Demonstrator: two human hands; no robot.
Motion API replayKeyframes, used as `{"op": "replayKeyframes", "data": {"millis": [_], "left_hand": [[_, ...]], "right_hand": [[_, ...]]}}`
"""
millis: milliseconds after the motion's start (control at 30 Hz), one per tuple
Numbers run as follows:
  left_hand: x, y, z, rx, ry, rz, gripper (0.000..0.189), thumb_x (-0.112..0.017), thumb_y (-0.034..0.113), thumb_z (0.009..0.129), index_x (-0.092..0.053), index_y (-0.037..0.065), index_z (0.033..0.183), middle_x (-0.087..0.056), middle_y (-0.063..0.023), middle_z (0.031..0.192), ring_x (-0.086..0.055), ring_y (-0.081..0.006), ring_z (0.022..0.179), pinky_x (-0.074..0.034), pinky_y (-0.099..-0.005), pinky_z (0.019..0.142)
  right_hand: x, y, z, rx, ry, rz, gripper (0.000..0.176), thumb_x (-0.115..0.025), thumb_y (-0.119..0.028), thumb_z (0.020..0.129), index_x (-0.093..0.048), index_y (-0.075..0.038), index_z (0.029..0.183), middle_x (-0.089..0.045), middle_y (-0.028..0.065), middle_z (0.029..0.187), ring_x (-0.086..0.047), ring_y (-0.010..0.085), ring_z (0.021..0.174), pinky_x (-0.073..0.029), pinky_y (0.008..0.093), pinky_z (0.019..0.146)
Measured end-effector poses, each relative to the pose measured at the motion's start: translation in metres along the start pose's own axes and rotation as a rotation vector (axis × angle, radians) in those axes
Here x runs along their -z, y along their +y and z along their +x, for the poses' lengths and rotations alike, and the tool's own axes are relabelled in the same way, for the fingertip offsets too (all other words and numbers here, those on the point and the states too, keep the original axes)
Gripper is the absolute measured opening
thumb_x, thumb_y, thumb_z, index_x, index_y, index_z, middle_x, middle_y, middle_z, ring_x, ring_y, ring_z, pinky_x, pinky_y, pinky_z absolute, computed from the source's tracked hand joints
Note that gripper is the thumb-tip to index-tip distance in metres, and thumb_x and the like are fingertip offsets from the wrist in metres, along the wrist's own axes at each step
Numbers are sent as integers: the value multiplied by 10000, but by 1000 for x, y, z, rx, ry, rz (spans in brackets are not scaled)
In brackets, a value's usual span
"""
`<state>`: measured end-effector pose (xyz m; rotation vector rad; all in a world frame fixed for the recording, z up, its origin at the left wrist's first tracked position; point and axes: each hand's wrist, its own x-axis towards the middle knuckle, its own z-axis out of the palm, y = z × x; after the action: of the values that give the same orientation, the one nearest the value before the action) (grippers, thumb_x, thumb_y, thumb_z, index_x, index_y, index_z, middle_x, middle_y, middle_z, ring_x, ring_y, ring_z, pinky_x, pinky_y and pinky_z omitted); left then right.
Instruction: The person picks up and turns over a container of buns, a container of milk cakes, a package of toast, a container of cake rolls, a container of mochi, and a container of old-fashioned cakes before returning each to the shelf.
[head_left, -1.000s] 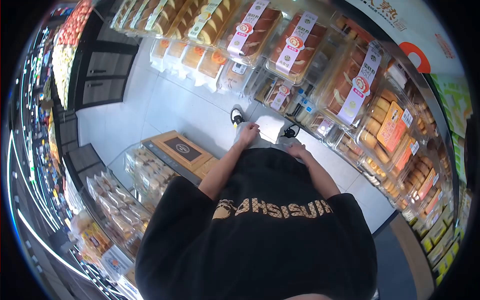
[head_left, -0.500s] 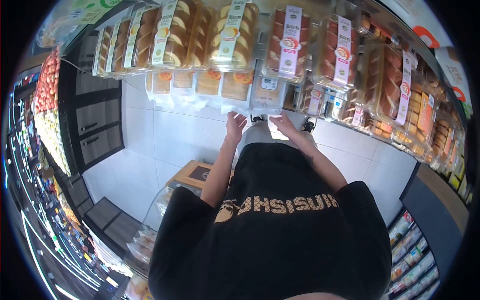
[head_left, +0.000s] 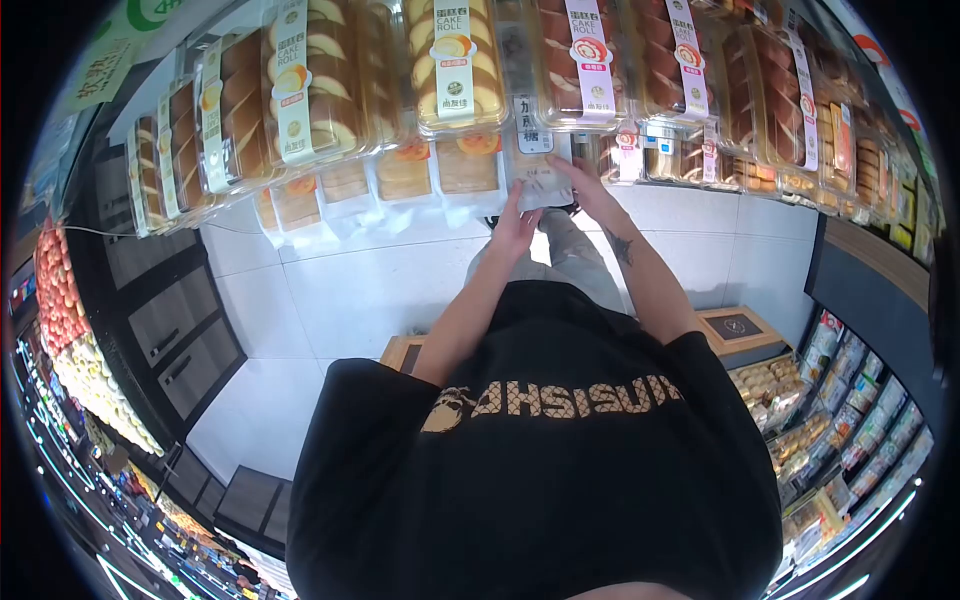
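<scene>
A clear plastic bread bag point(head_left: 538, 178) with a printed white label hangs over the shelf's front edge in the head view. My left hand point(head_left: 514, 228) is closed on its lower left corner. On the other side, my right hand point(head_left: 592, 192) grips the right edge, thumb and fingers at the plastic. To the left, a row of similar bread packs point(head_left: 468, 170) lies along the same edge. Above them stand a boxed cake roll with a pale label point(head_left: 455, 70) and one with a lilac label point(head_left: 582, 75).
More boxed cake rolls point(head_left: 305, 90) fill the display on the left, and boxed pastries point(head_left: 840, 150) line the right. White floor tiles point(head_left: 380, 280) lie below. Dark drawers point(head_left: 170, 340) stand at the left; packaged goods point(head_left: 850, 430) fill racks at the lower right.
Both hands have moved up and forward from just below the bread bag onto it. The camera view has shifted, so the display appears closer and a wooden box shows at the right.
</scene>
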<state>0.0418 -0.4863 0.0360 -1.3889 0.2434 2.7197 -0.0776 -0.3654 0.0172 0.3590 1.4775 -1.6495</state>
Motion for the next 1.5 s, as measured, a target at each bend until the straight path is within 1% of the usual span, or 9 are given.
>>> {"op": "replayKeyframes", "data": {"millis": [233,300,433,500,567,633,900,1267,1500], "left_hand": [[12,-9,12,-12,60,63,491,-607,426,791,-440,140,1153,-487,-12,1079,-438,-152,1048,-355,-294,940],[21,-12,18,-31,87,72,437,-601,401,803,-457,145,1126,-499,-4,1041,-460,-139,986,-382,-282,876],[39,-20,21,-123,194,160,281,-583,332,836,-505,156,1041,-533,13,911,-510,-106,799,-435,-246,697],[35,-19,25,-186,233,207,234,-575,315,846,-521,158,1011,-542,14,859,-517,-99,737,-434,-235,645],[35,-20,25,-233,302,297,188,-566,297,855,-535,143,959,-543,9,808,-518,-97,688,-431,-227,608],[42,-16,22,-238,252,349,171,-568,274,854,-531,141,955,-533,18,825,-513,-91,700,-435,-224,611],[60,-36,-27,-92,-19,442,233,-554,271,861,-492,105,1011,-536,6,891,-506,-98,789,-442,-262,701],[85,-56,-111,403,-524,620,568,-488,360,877,-295,49,1312,-420,-87,1268,-393,-241,1183,-313,-407,1006],[34,-74,-102,88,-337,418,597,-342,493,888,-338,49,1286,-446,-147,1238,-449,-286,1136,-362,-419,968]], "right_hand": [[-17,-4,-11,38,53,-77,527,-634,-362,777,-495,15,1117,-565,78,1026,-544,141,959,-415,285,824],[-14,1,-11,11,48,7,901,-736,-423,657,-236,47,1240,-484,149,1088,-478,197,1023,-359,284,869],[-5,20,2,21,-30,33,932,-721,-464,656,-211,38,1255,-472,144,1092,-457,188,1035,-332,284,876],[-1,24,12,49,119,-70,455,-601,-303,817,-500,29,1113,-575,79,1017,-557,135,922,-414,243,818],[0,24,13,47,55,-57,632,-640,-376,751,-404,44,1160,-535,107,1052,-522,167,962,-389,260,836],[-5,15,3,38,-51,-25,1010,-718,-524,617,-212,74,1255,-454,163,1122,-453,233,1043,-339,294,872],[3,20,-56,49,79,-46,923,-726,-435,654,-247,80,1252,-458,205,1157,-482,229,1063,-399,325,876],[72,27,-174,-184,-464,-205,808,-629,-385,700,-243,-25,1312,-395,136,1247,-433,221,1110,-394,370,859],[63,14,-213,-127,-446,-299,1071,-655,-409,658,7,79,1345,-311,238,1299,-390,267,1169,-368,354,906]]}}
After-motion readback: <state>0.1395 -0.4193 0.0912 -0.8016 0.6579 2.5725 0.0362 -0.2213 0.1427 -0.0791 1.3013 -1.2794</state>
